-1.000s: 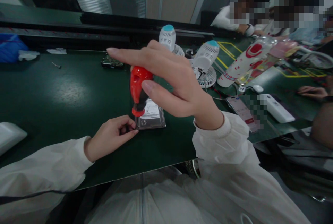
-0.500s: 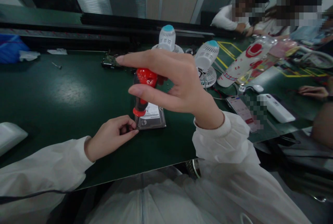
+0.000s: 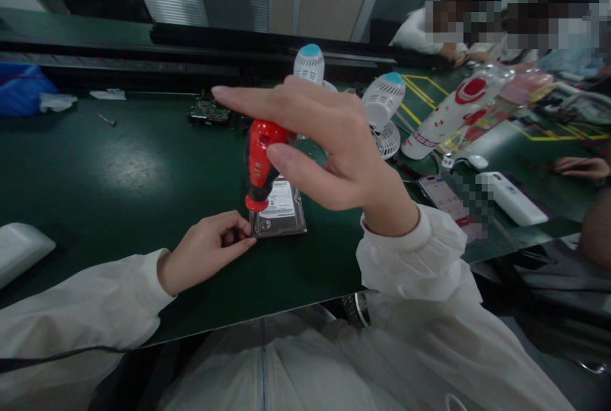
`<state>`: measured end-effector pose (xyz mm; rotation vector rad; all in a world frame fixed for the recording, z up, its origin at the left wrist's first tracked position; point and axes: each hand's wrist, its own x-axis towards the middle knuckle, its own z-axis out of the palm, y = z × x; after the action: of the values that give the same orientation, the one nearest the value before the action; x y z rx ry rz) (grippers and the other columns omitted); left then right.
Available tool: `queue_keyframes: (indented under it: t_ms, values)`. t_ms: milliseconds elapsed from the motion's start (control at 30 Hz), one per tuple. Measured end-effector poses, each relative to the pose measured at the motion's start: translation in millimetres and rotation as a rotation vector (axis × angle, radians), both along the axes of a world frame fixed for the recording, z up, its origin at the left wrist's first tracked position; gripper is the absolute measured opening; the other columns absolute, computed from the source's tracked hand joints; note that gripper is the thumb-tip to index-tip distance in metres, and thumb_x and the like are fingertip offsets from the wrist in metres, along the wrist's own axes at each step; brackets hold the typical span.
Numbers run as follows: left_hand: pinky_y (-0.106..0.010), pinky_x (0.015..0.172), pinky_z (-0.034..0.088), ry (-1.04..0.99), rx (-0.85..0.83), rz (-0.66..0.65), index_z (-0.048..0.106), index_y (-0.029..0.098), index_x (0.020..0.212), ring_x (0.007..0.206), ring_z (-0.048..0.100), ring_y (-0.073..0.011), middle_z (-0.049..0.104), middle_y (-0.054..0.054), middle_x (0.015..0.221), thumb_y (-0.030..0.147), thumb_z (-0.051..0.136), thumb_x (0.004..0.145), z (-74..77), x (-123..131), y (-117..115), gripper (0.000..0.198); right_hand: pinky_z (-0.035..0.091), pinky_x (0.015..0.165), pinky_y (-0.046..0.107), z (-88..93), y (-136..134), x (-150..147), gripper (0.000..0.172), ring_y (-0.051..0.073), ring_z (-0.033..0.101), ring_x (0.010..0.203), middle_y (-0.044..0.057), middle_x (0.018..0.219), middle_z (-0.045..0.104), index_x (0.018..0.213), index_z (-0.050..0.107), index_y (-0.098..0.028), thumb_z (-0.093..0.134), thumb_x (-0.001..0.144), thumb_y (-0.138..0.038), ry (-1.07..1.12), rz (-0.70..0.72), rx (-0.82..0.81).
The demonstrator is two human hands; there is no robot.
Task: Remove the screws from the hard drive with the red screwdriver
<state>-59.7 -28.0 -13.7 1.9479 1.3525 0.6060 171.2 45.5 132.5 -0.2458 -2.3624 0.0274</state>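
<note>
My right hand (image 3: 329, 150) is around a red and black screwdriver (image 3: 260, 163). Its thumb presses on the handle's side, the index finger stretches out over the top, and the other fingers are mostly hidden. The tool stands nearly upright, slightly tilted, its shaft down at the near left corner of a hard drive (image 3: 281, 225) with a white label. At that same corner my left hand (image 3: 210, 245) is closed, thumb and index finger pinching the drive's edge beside the shaft. The screwdriver's tip is hard to make out there.
Behind the drive lie a green circuit board (image 3: 210, 111) and two small white fans (image 3: 382, 102). To the right are a phone (image 3: 443, 201), a white power bank (image 3: 515, 198) and a patterned bottle (image 3: 453, 112). A small screw-like piece (image 3: 109, 120) lies left. Co-workers sit beyond.
My right thumb has slid rightward over the handle, and the handle has turned so its lettering shows. The index finger is slightly higher. My left hand stays at the drive's corner.
</note>
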Motion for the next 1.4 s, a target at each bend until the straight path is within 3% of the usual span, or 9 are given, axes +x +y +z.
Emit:
queue_keyframes:
  t_ms: [100, 267, 467, 667, 867, 1067, 1200, 1300, 1400]
  values:
    - [-0.024, 0.054, 0.04, 0.005, 0.001, 0.0, 0.062, 0.021, 0.086, 0.061, 0.053, -0.0111, 0.063, 0.003, 0.075, 0.043, 0.067, 0.09, 0.3, -0.1, 0.1, 0.024, 0.051, 0.098, 0.022, -0.3, -0.1, 0.2, 0.051, 0.006, 0.064, 0.101, 0.0, 0.127, 0.069, 0.139, 0.054, -0.007, 0.03, 0.104, -0.034, -0.016, -0.06, 0.004]
    - [-0.024, 0.054, 0.04, 0.0, -0.005, 0.003, 0.063, 0.021, 0.088, 0.06, 0.052, -0.0108, 0.061, 0.004, 0.074, 0.043, 0.067, 0.09, 0.4, -0.2, 0.3, 0.023, 0.053, 0.081, 0.014, 2.2, -2.3, 1.0, 0.046, 0.004, 0.068, 0.084, -0.001, 0.113, 0.075, 0.128, 0.065, -0.011, 0.042, 0.102, -0.041, 0.023, -0.064, -0.033]
    - [-0.025, 0.054, 0.039, 0.009, -0.006, -0.002, 0.063, 0.021, 0.087, 0.061, 0.051, -0.0115, 0.061, 0.003, 0.074, 0.043, 0.066, 0.09, 0.8, 0.1, 0.6, 0.022, 0.048, 0.101, 0.026, 1.8, -2.0, -0.5, 0.057, 0.009, 0.063, 0.11, -0.001, 0.144, 0.059, 0.145, 0.049, -0.013, 0.021, 0.101, -0.037, -0.075, -0.127, -0.052]
    - [-0.025, 0.054, 0.039, 0.007, 0.012, -0.001, 0.064, 0.021, 0.089, 0.06, 0.052, -0.0115, 0.061, 0.003, 0.073, 0.043, 0.067, 0.09, 0.4, -0.3, 0.4, 0.022, 0.055, 0.084, 0.018, 1.0, 0.6, -2.4, 0.046, 0.006, 0.069, 0.086, 0.002, 0.115, 0.075, 0.122, 0.068, -0.011, 0.05, 0.1, -0.046, 0.045, -0.142, -0.063]
    - [-0.024, 0.054, 0.04, 0.015, -0.009, 0.002, 0.064, 0.021, 0.089, 0.061, 0.052, -0.012, 0.061, 0.003, 0.074, 0.044, 0.067, 0.09, 1.9, -0.4, 0.2, 0.024, 0.05, 0.1, 0.026, 0.4, 1.6, -0.6, 0.05, 0.009, 0.063, 0.109, -0.005, 0.143, 0.06, 0.141, 0.053, -0.022, 0.027, 0.102, -0.04, -0.045, -0.127, -0.078]
    - [-0.024, 0.053, 0.04, -0.005, -0.011, 0.008, 0.063, 0.02, 0.089, 0.06, 0.053, -0.0119, 0.061, 0.002, 0.073, 0.045, 0.067, 0.09, 0.7, -0.2, 0.4, 0.024, 0.055, 0.089, 0.018, 0.4, 2.7, -2.5, 0.05, 0.009, 0.069, 0.097, 0.0, 0.119, 0.074, 0.126, 0.067, -0.014, 0.046, 0.099, -0.051, 0.021, -0.089, -0.052]
    - [-0.024, 0.052, 0.039, -0.001, -0.016, 0.011, 0.063, 0.02, 0.088, 0.059, 0.052, -0.0117, 0.06, 0.002, 0.072, 0.044, 0.067, 0.09, 1.5, 0.5, 0.4, 0.025, 0.05, 0.095, 0.023, 0.7, 4.6, -3.8, 0.061, 0.011, 0.065, 0.099, -0.004, 0.111, 0.071, 0.137, 0.058, -0.012, 0.022, 0.097, -0.041, -0.007, -0.058, -0.026]
    - [-0.024, 0.053, 0.04, 0.0, -0.013, 0.01, 0.062, 0.02, 0.087, 0.059, 0.051, -0.0114, 0.06, 0.002, 0.072, 0.044, 0.066, 0.09, 1.8, 1.1, 0.5, 0.024, 0.049, 0.097, 0.026, -0.1, 3.5, -5.4, 0.059, 0.011, 0.063, 0.102, -0.005, 0.119, 0.07, 0.137, 0.056, -0.014, 0.021, 0.095, -0.035, 0.015, -0.023, -0.049]
    - [-0.024, 0.053, 0.039, -0.009, -0.011, 0.015, 0.062, 0.02, 0.087, 0.058, 0.051, -0.0112, 0.06, 0.003, 0.071, 0.044, 0.067, 0.089, 1.6, 1.0, 0.0, 0.025, 0.051, 0.101, 0.021, -0.4, 1.8, -6.0, 0.049, 0.013, 0.066, 0.111, 0.003, 0.129, 0.069, 0.13, 0.061, -0.008, 0.041, 0.098, -0.039, 0.034, 0.021, -0.056]
